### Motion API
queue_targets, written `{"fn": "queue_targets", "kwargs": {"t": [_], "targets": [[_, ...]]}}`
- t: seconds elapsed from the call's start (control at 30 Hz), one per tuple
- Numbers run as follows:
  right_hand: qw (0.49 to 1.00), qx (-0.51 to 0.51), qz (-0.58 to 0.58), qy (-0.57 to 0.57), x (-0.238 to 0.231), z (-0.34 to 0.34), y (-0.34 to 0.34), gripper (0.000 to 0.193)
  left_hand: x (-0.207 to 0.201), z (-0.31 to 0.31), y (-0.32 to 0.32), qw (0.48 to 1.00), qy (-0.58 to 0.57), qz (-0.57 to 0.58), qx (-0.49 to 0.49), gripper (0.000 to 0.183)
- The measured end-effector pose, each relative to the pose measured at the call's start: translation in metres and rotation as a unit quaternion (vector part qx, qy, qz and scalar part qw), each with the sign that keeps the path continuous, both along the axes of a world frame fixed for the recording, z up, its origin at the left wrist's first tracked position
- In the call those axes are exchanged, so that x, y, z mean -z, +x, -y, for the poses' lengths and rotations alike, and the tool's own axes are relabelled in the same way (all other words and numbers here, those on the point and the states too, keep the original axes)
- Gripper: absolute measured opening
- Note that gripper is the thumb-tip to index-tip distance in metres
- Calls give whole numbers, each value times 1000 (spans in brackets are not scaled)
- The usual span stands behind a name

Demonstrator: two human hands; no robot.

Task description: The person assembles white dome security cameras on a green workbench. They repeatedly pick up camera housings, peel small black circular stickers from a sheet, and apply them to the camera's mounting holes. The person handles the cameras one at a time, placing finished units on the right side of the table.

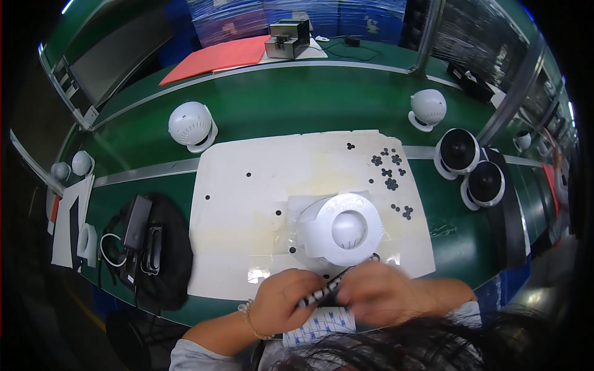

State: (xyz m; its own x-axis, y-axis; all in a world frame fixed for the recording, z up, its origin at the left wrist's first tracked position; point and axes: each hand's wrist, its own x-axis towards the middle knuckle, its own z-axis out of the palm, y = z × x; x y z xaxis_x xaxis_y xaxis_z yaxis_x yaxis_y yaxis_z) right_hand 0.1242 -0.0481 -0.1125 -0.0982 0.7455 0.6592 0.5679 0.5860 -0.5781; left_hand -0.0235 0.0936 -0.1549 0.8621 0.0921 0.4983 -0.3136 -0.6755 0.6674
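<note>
My left hand (288, 301), closed, grips a narrow black strip with pale patches (327, 289) at the near edge of the work sheet. The strip slants up to the right. My right hand (377, 294) is at the strip's right side, its fingers curled and smeared by motion, so its grip is unclear. Just beyond both hands lies a white plastic housing (309, 232) with a round ring base facing up, resting on a clear sheet. Below the strip, a white sheet with blue print (322, 326) lies close to my body.
Small black round pads (391, 183) sit scattered on the white board (235, 235), clustered at its right. White camera-like units stand at far left (192, 125) and far right (428, 109); two black-faced ones (458, 150) are at right. A black bag (170, 253) lies left.
</note>
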Motion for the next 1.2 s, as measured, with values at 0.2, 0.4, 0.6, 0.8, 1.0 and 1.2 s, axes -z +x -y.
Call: {"fn": "queue_targets", "kwargs": {"t": [0.2,0.4,0.6,0.8,1.0,1.2], "targets": [[944,143,-284,-94,0,-23,52,49,6,-1,-1,996,88,-9,6,32],[956,117,-244,-111,1,-16,56,53,0,1,-3,994,109,-5,13,39],[964,107,-221,-104,4,-13,59,53,0,0,-2,995,98,-3,6,39],[969,180,-148,-78,8,-13,55,55,2,0,-2,994,105,5,-1,40],[949,252,177,68,4,-9,52,55,5,1,-2,994,108,12,-14,37],[980,177,-71,-56,-4,-22,39,50,0,2,-1,995,99,7,-11,37]]}}
